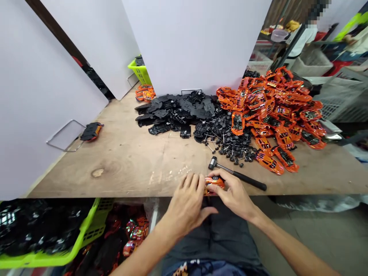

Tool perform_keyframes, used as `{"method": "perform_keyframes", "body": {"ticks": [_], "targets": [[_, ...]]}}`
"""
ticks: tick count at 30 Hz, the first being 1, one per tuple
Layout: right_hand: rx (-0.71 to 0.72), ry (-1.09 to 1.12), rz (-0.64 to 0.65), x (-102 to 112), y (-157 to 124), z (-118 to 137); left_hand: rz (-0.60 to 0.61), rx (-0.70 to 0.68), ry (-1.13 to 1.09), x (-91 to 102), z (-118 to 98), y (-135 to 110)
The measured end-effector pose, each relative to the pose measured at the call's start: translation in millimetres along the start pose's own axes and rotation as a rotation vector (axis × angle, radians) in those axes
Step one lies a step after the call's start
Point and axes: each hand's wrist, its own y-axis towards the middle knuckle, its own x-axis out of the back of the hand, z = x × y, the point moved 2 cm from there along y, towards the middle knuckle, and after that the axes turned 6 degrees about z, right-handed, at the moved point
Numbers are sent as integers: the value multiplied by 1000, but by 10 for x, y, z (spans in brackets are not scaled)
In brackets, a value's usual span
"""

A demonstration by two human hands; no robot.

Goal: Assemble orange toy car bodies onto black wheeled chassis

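Both hands meet at the wooden table's (129, 161) front edge around a small orange toy car (214, 181). My left hand (186, 203) lies with fingers stretched over the car's left end. My right hand (234, 193) is curled on the car's right side, thumb and fingers pinching it. Just behind the hands lies a small black hammer (237, 174), touched by neither hand.
A heap of orange car bodies (276, 111) fills the right rear; black chassis parts (178, 111) and wheels on axles (230, 143) lie mid-table. A lone assembled car (92, 131) sits left. Green baskets (86, 234) stand below and behind. White panels wall the table. A person works far right.
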Motion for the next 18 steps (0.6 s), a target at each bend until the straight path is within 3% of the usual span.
{"method": "perform_keyframes", "body": {"ticks": [3, 5, 9, 11, 14, 18], "targets": [[-19, -5, 116, 120, -35, 103, -71, 129, -76, -166, -1, -71], [50, -163, 138, 286, -25, 27, -14, 268, -279, -324, 59, -167], [133, -775, -58, 608, 37, -364, 198, 648, -1214, -648, 204, -377], [133, -915, -29, 647, 39, -528, 242, 753, -1661, -746, 263, -401], [115, -816, 35, 630, -34, -553, 286, 790, -1941, -795, 359, -345], [192, -586, 215, 596, -173, -284, 198, 871, -1958, -768, 449, -282]]}}
